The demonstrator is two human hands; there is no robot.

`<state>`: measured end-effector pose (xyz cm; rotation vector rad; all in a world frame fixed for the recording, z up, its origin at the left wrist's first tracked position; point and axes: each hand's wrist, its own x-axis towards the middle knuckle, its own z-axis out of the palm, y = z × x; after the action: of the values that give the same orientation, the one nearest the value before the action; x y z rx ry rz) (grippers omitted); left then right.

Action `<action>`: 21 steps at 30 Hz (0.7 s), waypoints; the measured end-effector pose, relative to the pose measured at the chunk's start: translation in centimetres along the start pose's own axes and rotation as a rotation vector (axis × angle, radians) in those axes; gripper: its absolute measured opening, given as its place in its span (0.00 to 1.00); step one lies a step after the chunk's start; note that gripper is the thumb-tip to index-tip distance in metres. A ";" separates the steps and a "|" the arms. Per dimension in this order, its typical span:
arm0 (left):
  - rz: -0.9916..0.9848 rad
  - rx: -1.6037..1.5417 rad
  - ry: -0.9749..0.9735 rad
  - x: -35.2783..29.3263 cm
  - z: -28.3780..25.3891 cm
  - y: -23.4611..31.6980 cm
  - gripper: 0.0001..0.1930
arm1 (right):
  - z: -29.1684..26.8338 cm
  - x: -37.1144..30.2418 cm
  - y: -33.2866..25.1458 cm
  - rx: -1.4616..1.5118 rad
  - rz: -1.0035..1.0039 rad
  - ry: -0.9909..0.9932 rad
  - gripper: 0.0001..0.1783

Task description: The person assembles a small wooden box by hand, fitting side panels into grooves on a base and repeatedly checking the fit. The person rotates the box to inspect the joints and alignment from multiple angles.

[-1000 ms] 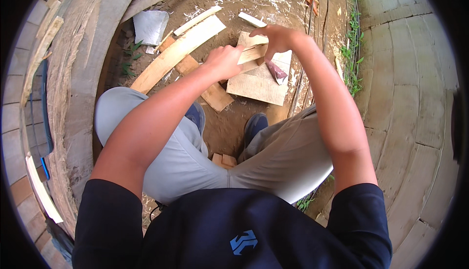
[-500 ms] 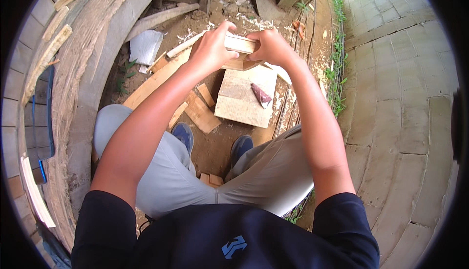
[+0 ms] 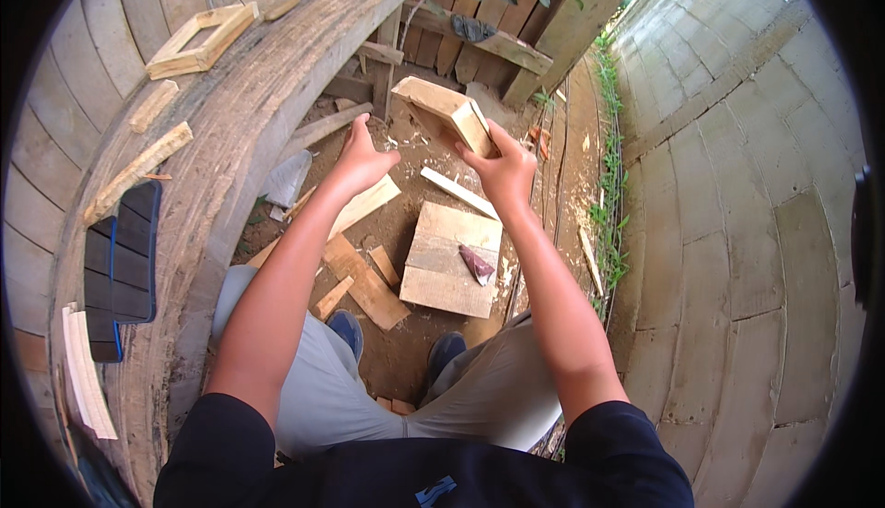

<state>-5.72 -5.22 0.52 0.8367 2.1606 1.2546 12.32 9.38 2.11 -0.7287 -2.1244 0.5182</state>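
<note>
My right hand (image 3: pixel 506 163) grips one corner of a pale wooden frame (image 3: pixel 446 104), thumb on one side and fingers on the other. The frame is tilted, and part of it lies behind the hand. To its left, my left hand (image 3: pixel 365 159) is held in the air with thumb and fingers apart, touching nothing. Below the hands, a square wooden block (image 3: pixel 441 254) stands on the ground in front of my feet. A dark red, pointed piece (image 3: pixel 477 265) lies on the block's right side.
A thick plank bench (image 3: pixel 212 130) curves along the left, bearing another wooden frame (image 3: pixel 203 41), wood offcuts (image 3: pixel 138 172) and a dark glossy panel (image 3: pixel 136 254) with blue edges. Flat boards (image 3: pixel 364 279) and shavings lie on the dirt. A block wall (image 3: pixel 728 231) rises at right.
My left hand has let go of the wooden frame and moved left. My right hand has kept hold, turning the frame. The view has shifted, showing more of the bench and far fence.
</note>
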 end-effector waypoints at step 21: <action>0.631 -0.461 0.221 -4.3 -3.6 5.9 0.22 | -2.1 -0.3 -5.1 0.080 -0.829 0.220 0.23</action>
<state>-3.72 -8.11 7.82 1.2628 1.6784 2.1369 12.56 5.59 6.12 0.1644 -1.9623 0.0597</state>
